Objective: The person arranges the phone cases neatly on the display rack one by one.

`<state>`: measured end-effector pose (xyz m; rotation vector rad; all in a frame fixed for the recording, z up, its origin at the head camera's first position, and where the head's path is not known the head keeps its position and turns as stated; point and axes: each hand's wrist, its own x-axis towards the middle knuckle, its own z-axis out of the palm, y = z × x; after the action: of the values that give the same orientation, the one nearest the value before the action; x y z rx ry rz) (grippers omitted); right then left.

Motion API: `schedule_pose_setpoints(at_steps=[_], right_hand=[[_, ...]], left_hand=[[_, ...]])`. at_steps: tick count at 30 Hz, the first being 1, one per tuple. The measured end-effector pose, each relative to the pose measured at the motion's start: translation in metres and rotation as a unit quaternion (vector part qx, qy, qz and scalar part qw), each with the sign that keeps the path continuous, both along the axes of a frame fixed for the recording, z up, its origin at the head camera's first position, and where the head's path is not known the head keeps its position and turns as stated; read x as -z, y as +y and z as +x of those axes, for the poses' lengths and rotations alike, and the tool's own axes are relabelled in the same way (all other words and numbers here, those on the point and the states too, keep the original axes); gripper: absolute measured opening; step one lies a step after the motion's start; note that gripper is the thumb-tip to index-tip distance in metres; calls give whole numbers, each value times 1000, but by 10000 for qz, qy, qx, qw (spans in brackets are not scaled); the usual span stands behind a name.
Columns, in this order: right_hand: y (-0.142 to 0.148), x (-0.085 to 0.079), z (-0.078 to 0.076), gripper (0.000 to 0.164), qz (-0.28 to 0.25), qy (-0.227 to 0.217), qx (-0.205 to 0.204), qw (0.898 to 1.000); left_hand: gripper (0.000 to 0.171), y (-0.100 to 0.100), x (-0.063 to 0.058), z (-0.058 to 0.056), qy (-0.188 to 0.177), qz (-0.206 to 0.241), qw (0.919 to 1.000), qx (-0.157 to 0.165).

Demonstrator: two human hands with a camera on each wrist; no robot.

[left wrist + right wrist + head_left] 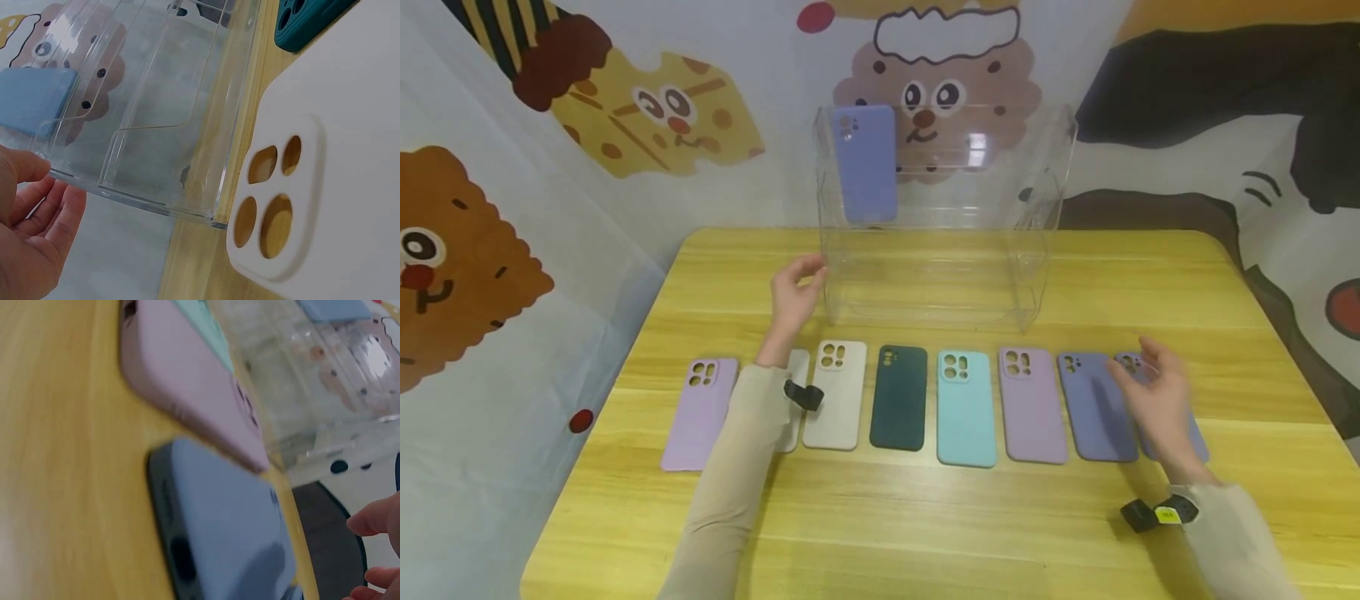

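Observation:
My left hand (796, 293) is at the left side of a clear acrylic display rack (940, 279). In the left wrist view its thumb and fingertips (74, 197) are right at the rack's side edge. Above the right end of a row of phone cases hovers my right hand (1159, 400), fingers apart and nothing held. It partly covers the last blue-purple phone case (1197, 437); a matching blue-purple phone case (1097, 408) lies beside it. High in the rack, at its left, stands another blue-purple phone case (868, 167).
Along the wooden table (880, 525) lie a lilac case (700, 417), a white case (797, 375) partly under my left sleeve, a cream case (837, 404), a dark green case (898, 400), a turquoise case (966, 417) and a mauve case (1033, 412). A cartoon-printed cloth (700, 196) hangs behind.

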<state>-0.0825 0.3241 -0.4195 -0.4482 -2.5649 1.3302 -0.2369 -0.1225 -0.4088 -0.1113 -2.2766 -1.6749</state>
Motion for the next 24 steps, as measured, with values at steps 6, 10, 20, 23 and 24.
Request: schedule_pose_setpoints(at_steps=[6, 10, 20, 23, 24], right_hand=[[17, 2, 5, 64, 334, -328, -12, 9989], [25, 5, 7, 66, 594, -465, -41, 9971], [41, 12, 10, 71, 1262, -801, -267, 9884], [43, 13, 9, 73, 1432, -908, -312, 9850], [44, 13, 9, 73, 1479, -952, -331, 9839]], left_hand=[[21, 0, -1, 0, -29, 13, 10000, 40], [20, 1, -1, 0, -48, -19, 10000, -13], [21, 0, -1, 0, -35, -38, 10000, 14], [21, 1, -5, 2, -30, -24, 10000, 47], [21, 2, -9, 5, -23, -31, 10000, 50]])
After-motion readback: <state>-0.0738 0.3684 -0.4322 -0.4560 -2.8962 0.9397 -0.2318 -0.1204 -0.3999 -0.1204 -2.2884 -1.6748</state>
